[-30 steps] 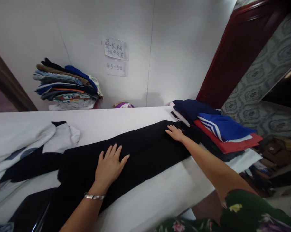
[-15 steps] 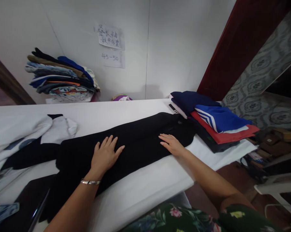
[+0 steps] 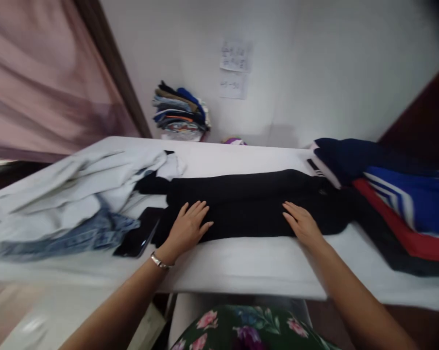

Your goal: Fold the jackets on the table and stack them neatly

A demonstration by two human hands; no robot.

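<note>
A long, folded black garment (image 3: 246, 206) lies flat across the white-covered table (image 3: 248, 265) in front of me. My left hand (image 3: 189, 227) rests palm down on its left part, fingers spread, with a metal bracelet on the wrist. On the garment's right part lies my right hand (image 3: 301, 223), flat with the fingers stretched out. A small logo shows near the garment's right end. Just left of my left hand is a dark, flat, glossy device (image 3: 139, 233), beside the garment's edge.
Jeans (image 3: 77, 238) and pale clothes (image 3: 110, 175) lie loosely heaped on the left. Folded blue clothing (image 3: 432, 199) tops a stack at right, over a red piece (image 3: 409, 233). A tall clothes pile (image 3: 179, 109) stands behind the table near wall papers (image 3: 236, 58).
My view has turned left, showing more of the heaped clothes and a pink curtain. Both hands stay flat on the black garment, in about the same places.
</note>
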